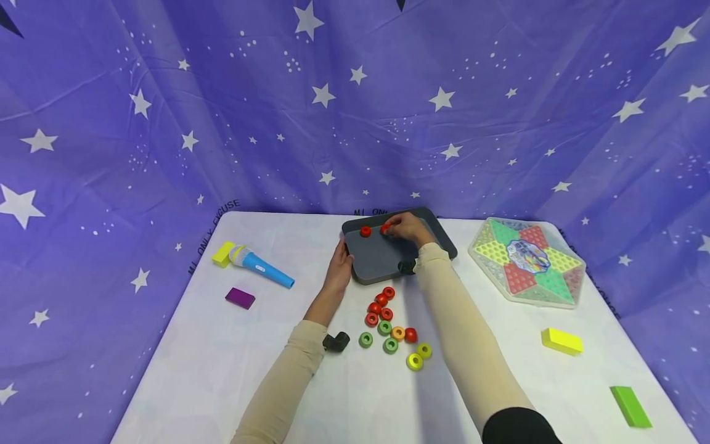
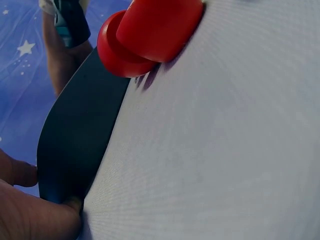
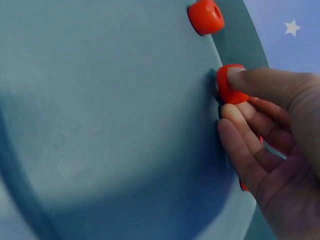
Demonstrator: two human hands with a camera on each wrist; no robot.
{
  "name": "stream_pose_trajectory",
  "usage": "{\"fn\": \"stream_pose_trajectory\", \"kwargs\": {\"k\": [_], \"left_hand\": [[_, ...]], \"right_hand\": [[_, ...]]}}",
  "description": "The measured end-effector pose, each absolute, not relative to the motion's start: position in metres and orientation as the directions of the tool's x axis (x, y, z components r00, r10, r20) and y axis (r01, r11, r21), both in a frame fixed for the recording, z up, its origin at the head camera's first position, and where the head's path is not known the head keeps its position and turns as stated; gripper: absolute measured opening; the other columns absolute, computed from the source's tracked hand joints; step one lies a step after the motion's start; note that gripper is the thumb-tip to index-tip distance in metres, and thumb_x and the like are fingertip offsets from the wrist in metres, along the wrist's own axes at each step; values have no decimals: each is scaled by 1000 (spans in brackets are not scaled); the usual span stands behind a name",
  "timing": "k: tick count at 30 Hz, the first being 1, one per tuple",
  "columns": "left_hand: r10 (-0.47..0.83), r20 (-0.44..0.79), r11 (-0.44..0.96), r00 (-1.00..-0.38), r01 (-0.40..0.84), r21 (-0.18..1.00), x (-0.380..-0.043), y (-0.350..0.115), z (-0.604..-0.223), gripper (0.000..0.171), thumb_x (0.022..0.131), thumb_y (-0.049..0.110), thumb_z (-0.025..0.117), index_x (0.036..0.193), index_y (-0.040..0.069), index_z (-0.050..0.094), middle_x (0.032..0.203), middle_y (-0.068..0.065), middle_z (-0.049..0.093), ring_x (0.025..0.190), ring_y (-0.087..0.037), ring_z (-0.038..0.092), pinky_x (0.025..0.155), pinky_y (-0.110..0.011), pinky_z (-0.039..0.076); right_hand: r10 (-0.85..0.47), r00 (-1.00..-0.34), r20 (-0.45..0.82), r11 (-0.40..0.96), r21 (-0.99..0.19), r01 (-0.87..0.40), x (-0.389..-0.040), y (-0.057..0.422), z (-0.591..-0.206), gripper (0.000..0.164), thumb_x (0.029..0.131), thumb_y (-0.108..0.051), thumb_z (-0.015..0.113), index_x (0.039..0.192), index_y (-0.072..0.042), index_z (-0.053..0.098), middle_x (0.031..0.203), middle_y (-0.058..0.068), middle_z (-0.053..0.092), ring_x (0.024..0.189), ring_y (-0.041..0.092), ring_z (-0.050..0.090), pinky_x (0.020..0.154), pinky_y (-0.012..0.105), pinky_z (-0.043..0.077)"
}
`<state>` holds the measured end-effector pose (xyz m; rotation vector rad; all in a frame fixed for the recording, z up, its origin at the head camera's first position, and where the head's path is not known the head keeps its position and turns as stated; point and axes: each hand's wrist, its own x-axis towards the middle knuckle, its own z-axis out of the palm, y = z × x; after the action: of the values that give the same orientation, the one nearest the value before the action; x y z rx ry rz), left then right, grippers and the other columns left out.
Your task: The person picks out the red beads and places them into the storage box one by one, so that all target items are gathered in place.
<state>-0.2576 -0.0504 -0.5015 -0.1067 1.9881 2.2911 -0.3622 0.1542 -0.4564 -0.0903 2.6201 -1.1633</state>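
A dark grey tray (image 1: 383, 262) lies at the back of the white table. My left hand (image 1: 338, 271) holds its left edge, with the thumb (image 2: 45, 217) at the rim in the left wrist view. Over the tray's far side, my right hand (image 1: 410, 228) pinches a red ring (image 3: 231, 85) between thumb and fingertips, close over the tray floor. Another red ring (image 1: 365, 231) sits to its left in the tray. In the right wrist view, more red shows partly hidden behind my fingers. Several red rings (image 1: 375, 308) lie on the table in front of the tray.
Green rings (image 1: 384, 327), an orange ring (image 1: 397, 333) and yellow rings (image 1: 415, 361) lie nearer me. Left are a toy microphone (image 1: 263, 268), a yellow block (image 1: 223, 254) and a purple block (image 1: 240, 298). Right are a star-patterned game box (image 1: 527, 262), another yellow block (image 1: 562, 341) and a green block (image 1: 630, 407).
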Motion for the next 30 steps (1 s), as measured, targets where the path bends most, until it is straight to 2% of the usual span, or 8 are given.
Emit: {"fn": "stream_pose_trajectory", "kwargs": {"k": [5,10,17,25,30], "left_hand": [[44,-126,-142,-991,-131,981,-255,-50,-506,58,102,3,35,156,12,15,161,-11,14,148,-23,14,120,-37,15],[41,-113,-134,-993,-118,984,-255,-50,-508,59,102,3,36,156,12,14,161,-11,14,148,-23,13,120,-37,14],[35,-107,-123,-994,-111,986,-258,-52,-504,59,102,4,36,156,13,15,161,-10,14,148,-23,14,120,-37,15],[75,-122,-133,-990,-131,982,-257,-56,-496,59,102,3,35,156,12,12,161,-11,8,148,-24,10,120,-38,14],[107,-128,-124,-986,-141,982,-251,-59,-479,60,101,1,35,155,6,9,161,-15,7,148,-28,8,120,-40,14]], "right_hand": [[-134,-964,-230,707,-703,69,-363,156,-460,24,88,-14,69,110,-5,69,101,8,66,84,17,56,72,26,46],[-128,-964,-232,710,-700,74,-364,154,-461,24,87,-11,69,109,-3,68,100,9,65,85,18,55,72,27,46],[-130,-973,-193,724,-689,40,-367,152,-457,28,85,-10,71,112,-2,67,109,14,66,90,22,56,79,32,47],[-136,-977,-165,751,-660,7,-367,157,-454,41,83,-13,73,122,-4,63,115,15,64,100,25,59,88,37,49],[-125,-986,-107,732,-681,-19,-363,163,-454,43,84,-16,72,125,-5,62,119,16,64,108,29,60,93,41,49]]}}
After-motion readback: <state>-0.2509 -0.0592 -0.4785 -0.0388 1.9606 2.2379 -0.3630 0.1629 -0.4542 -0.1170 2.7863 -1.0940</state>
